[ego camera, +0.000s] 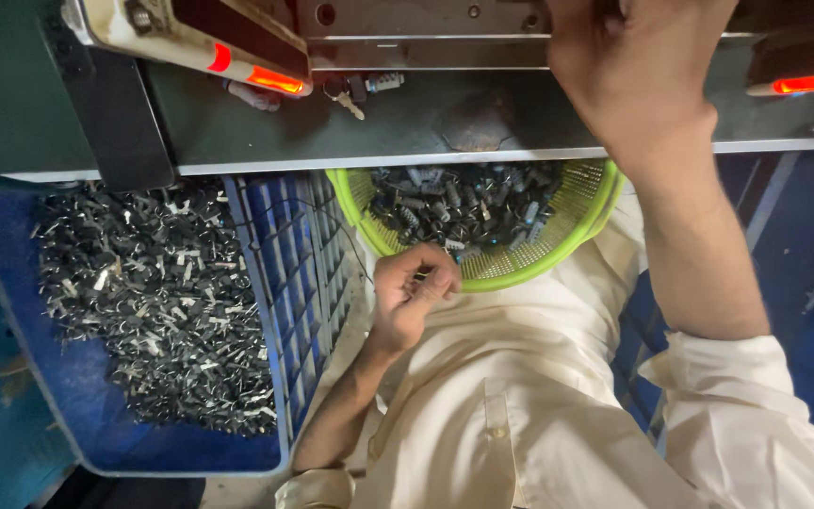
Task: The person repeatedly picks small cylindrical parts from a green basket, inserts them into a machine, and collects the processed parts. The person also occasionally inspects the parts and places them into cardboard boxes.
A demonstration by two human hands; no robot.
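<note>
Both hands are busy in this view from above. Near the middle of the frame, the left hand (414, 287) is curled up, with its fingers pinched together on something small at the near rim of the green basket (492, 269). The little thing in the pinch is too small to see well; it may be one of the small dark parts (463, 207) that fill the basket. That basket is round, bright green, full of holes, and sits in the upper middle of the frame, on the person's lap, half tucked under the edge of the grey machine table (350, 123).

At the top right of the frame, the right hand (628, 66) reaches up onto the machine. Its fingers are bent over the metal bar (426, 19) there, and its fingertips are cut off by the top edge of the frame, so I cannot tell what it grips or whether it grips anything.

On the left side of the frame stands a blue crate (299, 283) with a grid wall. It holds a big heap of little black pieces with shiny metal legs (157, 302). The crate is just beside the basket.

On the grey table, near the top middle, lies a small key (349, 102). Two glowing red-orange lights (275, 80) shine on the machine, one at the upper left and one at the far upper right.

The person wears a cream shirt (539, 396) with the sleeves rolled up.
</note>
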